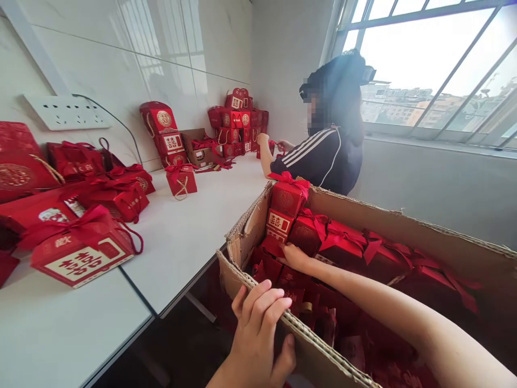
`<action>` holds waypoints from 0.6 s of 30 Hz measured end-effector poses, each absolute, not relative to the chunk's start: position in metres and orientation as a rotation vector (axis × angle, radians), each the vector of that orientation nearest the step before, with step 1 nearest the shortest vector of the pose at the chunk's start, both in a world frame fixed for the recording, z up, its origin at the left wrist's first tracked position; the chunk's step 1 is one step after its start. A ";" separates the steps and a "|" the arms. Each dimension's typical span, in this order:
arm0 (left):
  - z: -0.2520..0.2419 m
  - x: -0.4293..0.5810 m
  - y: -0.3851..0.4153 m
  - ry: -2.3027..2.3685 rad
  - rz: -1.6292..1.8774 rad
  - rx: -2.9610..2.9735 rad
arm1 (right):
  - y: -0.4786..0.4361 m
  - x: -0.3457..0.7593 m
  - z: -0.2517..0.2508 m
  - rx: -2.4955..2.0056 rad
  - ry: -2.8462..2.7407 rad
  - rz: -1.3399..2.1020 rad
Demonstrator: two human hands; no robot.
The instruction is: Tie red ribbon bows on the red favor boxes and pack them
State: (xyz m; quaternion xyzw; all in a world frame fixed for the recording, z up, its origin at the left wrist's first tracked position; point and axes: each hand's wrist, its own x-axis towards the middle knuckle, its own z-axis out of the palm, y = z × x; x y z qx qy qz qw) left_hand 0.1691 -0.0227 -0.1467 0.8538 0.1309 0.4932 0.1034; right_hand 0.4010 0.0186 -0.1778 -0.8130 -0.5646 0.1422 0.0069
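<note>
A large open cardboard box (343, 202) stands in front of me, holding rows of red gift boxes with ribbon bows. My left hand (262, 323) is closed over its near rim, fingers over the top and thumb on the outside. Reaching inside, my right hand (297, 257) has its fingers closed at the edge of a dark red gift box (272, 246) in the left corner; its fingertips are partly hidden. Just behind that hand rises a stack of red gift boxes (285, 202), topped by a bow. Folded red bags (291, 277) lie below my right forearm.
The white table (214, 215) to the left carries red gift boxes (86, 250) and a small roped box (181, 180). A co-worker (335, 129) handles a red box at the far end, by stacked boxes (238, 121). A socket strip (67, 112) is on the wall.
</note>
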 end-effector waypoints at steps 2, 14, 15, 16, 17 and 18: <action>-0.148 0.172 -0.022 0.394 1.516 2.478 | 0.017 0.395 -0.178 -2.570 -1.796 0.437; -0.130 0.037 0.042 0.583 1.350 2.670 | 0.047 0.303 -0.010 -2.086 -2.140 -0.126; -0.124 0.018 0.050 0.697 1.401 2.625 | 0.053 0.283 -0.003 -1.946 -2.184 -0.118; -0.120 0.000 0.059 0.791 1.455 2.598 | 0.061 0.262 0.000 -1.808 -2.233 -0.088; -0.118 -0.015 0.068 0.851 1.520 2.594 | 0.070 0.242 0.000 -1.669 -2.285 -0.039; -0.117 -0.029 0.077 0.874 1.562 2.605 | 0.081 0.222 -0.004 -1.542 -2.334 0.014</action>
